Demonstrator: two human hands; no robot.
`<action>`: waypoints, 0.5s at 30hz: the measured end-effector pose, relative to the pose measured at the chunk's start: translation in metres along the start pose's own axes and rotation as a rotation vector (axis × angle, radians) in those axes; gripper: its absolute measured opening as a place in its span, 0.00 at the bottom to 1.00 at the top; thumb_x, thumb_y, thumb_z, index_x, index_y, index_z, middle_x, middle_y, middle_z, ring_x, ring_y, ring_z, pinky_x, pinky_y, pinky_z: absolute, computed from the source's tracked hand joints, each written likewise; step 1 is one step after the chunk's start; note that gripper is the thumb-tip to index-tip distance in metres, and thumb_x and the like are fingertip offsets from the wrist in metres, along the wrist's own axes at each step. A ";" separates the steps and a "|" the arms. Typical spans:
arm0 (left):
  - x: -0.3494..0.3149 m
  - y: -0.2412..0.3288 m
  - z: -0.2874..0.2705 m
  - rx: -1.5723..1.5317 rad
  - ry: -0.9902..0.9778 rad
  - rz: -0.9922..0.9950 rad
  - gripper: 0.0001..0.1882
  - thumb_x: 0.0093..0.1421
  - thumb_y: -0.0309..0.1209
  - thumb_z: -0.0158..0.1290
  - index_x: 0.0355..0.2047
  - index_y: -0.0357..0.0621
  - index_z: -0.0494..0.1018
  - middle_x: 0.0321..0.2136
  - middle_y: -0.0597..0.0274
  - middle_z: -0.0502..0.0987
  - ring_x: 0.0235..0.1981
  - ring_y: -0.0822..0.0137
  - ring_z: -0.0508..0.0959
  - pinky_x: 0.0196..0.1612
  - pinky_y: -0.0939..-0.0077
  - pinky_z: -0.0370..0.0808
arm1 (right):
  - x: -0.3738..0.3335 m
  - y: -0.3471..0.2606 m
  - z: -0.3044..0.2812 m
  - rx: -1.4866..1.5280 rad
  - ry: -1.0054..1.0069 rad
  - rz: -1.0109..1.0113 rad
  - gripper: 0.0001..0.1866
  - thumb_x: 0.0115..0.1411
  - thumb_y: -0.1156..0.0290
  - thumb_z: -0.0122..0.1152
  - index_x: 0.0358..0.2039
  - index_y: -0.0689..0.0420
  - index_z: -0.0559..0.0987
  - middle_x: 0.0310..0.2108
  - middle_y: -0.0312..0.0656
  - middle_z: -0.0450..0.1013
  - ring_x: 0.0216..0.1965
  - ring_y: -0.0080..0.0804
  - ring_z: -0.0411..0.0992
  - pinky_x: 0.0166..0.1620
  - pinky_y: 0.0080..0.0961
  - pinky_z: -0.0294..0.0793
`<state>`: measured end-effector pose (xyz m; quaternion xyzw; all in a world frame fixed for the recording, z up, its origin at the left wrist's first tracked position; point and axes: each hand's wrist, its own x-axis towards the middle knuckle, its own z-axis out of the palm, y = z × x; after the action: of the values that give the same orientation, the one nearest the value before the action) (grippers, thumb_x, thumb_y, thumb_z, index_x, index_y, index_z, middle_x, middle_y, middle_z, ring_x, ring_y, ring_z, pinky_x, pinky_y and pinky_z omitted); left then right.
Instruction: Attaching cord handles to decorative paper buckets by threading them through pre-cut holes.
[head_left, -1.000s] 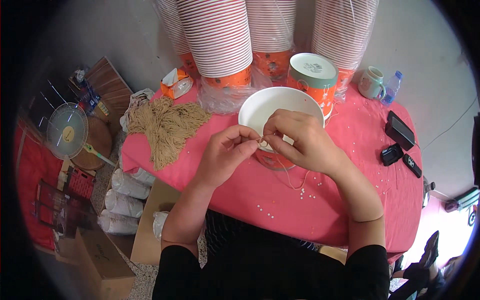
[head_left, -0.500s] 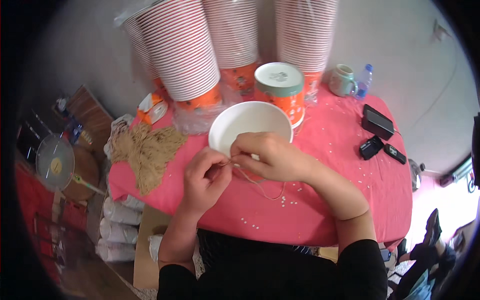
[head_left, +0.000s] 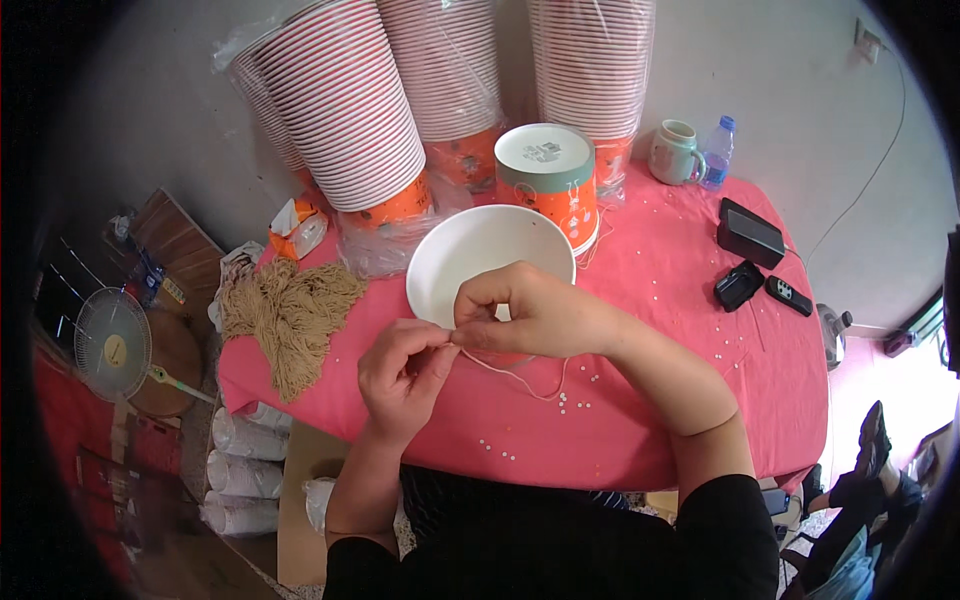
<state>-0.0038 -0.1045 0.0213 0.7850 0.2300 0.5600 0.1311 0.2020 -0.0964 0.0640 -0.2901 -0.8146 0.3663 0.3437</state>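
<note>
left hand [head_left: 400, 375] lower, clear of bowl [head_left: 480, 262], string [head_left: 520, 378] drawn out

A table with a pink cloth [head_left: 700, 400] holds a white bowl [head_left: 470, 260] in the middle and tall stacks of cups [head_left: 350, 110] at the far side. A pile of tan string [head_left: 290, 315] lies on the left. A mug [head_left: 675, 152], a small bottle [head_left: 717, 152] and black gadgets [head_left: 750, 235] sit far right.

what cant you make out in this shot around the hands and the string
- Head view: where the thin cream string is pinched, hidden by the fingertips of the left hand and right hand.
- Near rim of the white paper bowl, covered by the right hand.
- Tiny white specks on the pink tablecloth: too small to identify.
</note>
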 end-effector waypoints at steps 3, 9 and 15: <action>-0.003 0.001 0.000 -0.071 -0.007 -0.075 0.08 0.54 0.18 0.61 0.32 0.38 0.74 0.26 0.63 0.76 0.24 0.77 0.73 0.25 0.84 0.68 | 0.000 -0.007 0.000 0.037 0.024 0.075 0.07 0.58 0.73 0.63 0.27 0.61 0.76 0.22 0.32 0.72 0.24 0.18 0.67 0.29 0.22 0.68; -0.009 0.000 -0.001 -0.266 0.010 -0.363 0.04 0.58 0.19 0.56 0.31 0.38 0.72 0.25 0.69 0.74 0.26 0.82 0.71 0.28 0.85 0.68 | 0.000 -0.006 0.007 -0.089 0.158 -0.184 0.09 0.53 0.74 0.67 0.31 0.61 0.75 0.25 0.37 0.72 0.28 0.28 0.71 0.33 0.26 0.70; -0.002 -0.004 -0.002 -0.653 0.052 -0.692 0.02 0.61 0.22 0.53 0.35 0.39 0.73 0.26 0.73 0.72 0.26 0.83 0.68 0.28 0.89 0.63 | 0.003 0.001 0.017 -0.291 0.240 -0.318 0.11 0.48 0.79 0.66 0.32 0.59 0.74 0.30 0.41 0.73 0.35 0.42 0.72 0.40 0.33 0.71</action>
<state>-0.0072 -0.1025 0.0186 0.5656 0.2932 0.5459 0.5442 0.1870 -0.1006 0.0556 -0.2460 -0.8474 0.1495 0.4461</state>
